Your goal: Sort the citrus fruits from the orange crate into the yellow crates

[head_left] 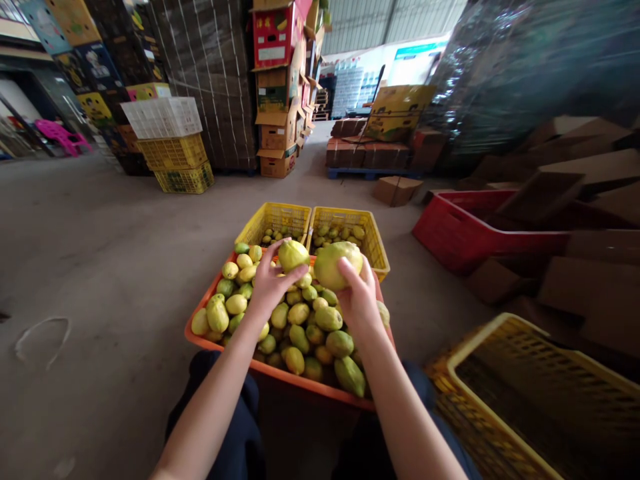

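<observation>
Forearms (210, 393) closest to me | left hand (270, 287) pinching the smaller fruit (293, 255) | right hand (361, 299) wrapped around the larger fruit (330, 265), long axis roughly crosswise — both side by side above the orange bin (300, 381) — yellow crates (379, 248) just beyond, I see

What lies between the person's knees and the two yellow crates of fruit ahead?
An orange bin heaped with yellow-green fruit lies between them, as the head view shows.

fruit (299, 339) in bin (287, 381), crates (377, 257) behind it.
</observation>
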The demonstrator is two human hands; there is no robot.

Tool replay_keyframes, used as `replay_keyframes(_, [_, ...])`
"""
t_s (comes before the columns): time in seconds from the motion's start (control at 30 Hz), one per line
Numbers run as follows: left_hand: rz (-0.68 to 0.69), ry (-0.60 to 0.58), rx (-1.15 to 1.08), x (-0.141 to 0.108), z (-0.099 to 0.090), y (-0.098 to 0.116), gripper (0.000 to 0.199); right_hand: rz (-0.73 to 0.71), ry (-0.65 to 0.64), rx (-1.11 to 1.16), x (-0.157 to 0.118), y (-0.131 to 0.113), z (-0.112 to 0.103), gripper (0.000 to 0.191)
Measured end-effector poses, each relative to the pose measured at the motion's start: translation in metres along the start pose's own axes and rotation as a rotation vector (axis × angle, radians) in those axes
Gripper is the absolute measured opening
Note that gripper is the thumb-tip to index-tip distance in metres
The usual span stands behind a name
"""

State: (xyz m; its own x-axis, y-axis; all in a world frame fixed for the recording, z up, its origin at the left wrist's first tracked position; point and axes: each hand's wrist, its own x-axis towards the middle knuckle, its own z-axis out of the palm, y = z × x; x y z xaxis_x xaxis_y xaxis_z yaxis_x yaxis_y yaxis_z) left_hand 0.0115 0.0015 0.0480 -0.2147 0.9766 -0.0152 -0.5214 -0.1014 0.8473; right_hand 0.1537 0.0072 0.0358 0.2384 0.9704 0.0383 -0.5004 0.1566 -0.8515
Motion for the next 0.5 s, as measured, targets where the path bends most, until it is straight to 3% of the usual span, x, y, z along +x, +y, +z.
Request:
replay_keyframes(0.1, [-0.185, -0.016, -0.121, 0.004, 0.001, 0.004, 0.035, 0.237, 0.026, 0.182, 0.004, -0.006, 0.003, 0.022])
replay_keyframes(0.2, [-0.340, -0.026, -0.174, 0.006, 0.001, 0.006, 0.026, 0.369, 0.010, 0.208, 0.004, -0.012, 0.005, 0.015])
replay_keyframes(0.37, [-0.440, 0.014, -0.221, 0.008, 0.003, 0.004, 0.032, 0.452, -0.060, 0.209, 0.001, -0.014, 0.003, 0.010])
replay_keyframes(0.5, [-0.475, 0.023, -0.247, 0.009, 0.003, 0.003, 0.034, 0.471, -0.113, 0.239, 0.002, -0.011, 0.001, 0.016])
